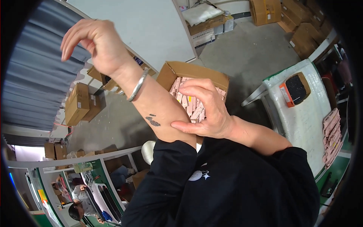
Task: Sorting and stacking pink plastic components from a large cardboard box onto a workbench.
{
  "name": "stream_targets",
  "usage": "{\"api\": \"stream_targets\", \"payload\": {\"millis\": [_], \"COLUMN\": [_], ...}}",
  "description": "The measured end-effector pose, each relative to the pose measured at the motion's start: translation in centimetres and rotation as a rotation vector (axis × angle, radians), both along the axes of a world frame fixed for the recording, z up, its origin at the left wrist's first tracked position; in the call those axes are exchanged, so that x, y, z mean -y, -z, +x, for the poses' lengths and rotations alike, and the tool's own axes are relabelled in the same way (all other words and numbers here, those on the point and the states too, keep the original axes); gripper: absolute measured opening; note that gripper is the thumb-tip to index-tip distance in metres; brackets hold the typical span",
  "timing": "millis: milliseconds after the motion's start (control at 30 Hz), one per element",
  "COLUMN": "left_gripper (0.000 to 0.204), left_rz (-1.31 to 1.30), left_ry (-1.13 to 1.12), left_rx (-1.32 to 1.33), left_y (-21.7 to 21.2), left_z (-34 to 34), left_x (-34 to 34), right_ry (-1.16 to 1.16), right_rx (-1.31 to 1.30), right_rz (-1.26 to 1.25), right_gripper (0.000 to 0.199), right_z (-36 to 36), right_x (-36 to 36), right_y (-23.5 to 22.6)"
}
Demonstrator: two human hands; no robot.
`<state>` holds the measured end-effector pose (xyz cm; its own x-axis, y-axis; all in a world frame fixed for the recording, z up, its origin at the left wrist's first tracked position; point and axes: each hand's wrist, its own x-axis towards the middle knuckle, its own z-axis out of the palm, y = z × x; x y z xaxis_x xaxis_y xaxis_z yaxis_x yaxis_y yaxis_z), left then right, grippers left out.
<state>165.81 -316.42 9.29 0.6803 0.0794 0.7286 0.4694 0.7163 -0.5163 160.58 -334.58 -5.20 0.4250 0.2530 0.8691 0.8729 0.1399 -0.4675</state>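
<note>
The left hand [89, 43], fingers loosely curled, holds nothing; the right hand [208, 108], empty too, spreads thumb and fingers across the left forearm. Slim pink packets [198, 113] already fill much of the open brown cardboard box [204, 71]; a pink stack [331, 138] lies unboxed by the white-covered counter's [298, 126] right edge.

Left hand [99, 41] and right hand [213, 113]: two, person's own. Silver bracelet [138, 84]: one. Open carton [202, 70], middle of frame: one. Pink pieces [197, 113] inside: many, overlapping, exact count cannot be told. White desk [298, 126], right: one. Orange box [286, 95]: one. Pink pile [331, 140], right edge: one. Blue-grey curtain [41, 75], upper left: one. Left-side cartons [76, 104]: at least two. Upper-right cartons [264, 11]: several, number unclear. Co-worker [80, 195], lower left: at least one.
</note>
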Motion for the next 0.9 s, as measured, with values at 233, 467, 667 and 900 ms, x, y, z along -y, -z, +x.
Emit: {"api": "stream_targets", "payload": {"millis": [233,467,667,900], "left_gripper": [0.026,0.015,0.022,0.017], "left_rz": [-0.064,0.061,-0.175,0.737], "left_ry": [-0.228,-0.632,-0.550,-0.681], "left_rx": [-0.096,-0.553,-1.694,-2.262], "left_y": [2.5,13.0,37.2,58.8], "left_z": [2.6,8.3,8.4,2.1], "left_x": [-4.9,-10.6,-18.4,-17.2], "right_ry": [-0.166,-0.436,-0.507,-0.818], "right_rx": [0.010,-0.162,-0.435,-1.362], "right_rz": [-0.003,-0.300,-0.376,-0.963], "right_gripper": [0.067,0.026,0.029,0.014], "right_z": [4.9,8.0,11.5,7.0], "right_x": [-5.3,-8.0,-12.7,-11.3], "right_y": [0.7,5.5,15.0,34.3]}}
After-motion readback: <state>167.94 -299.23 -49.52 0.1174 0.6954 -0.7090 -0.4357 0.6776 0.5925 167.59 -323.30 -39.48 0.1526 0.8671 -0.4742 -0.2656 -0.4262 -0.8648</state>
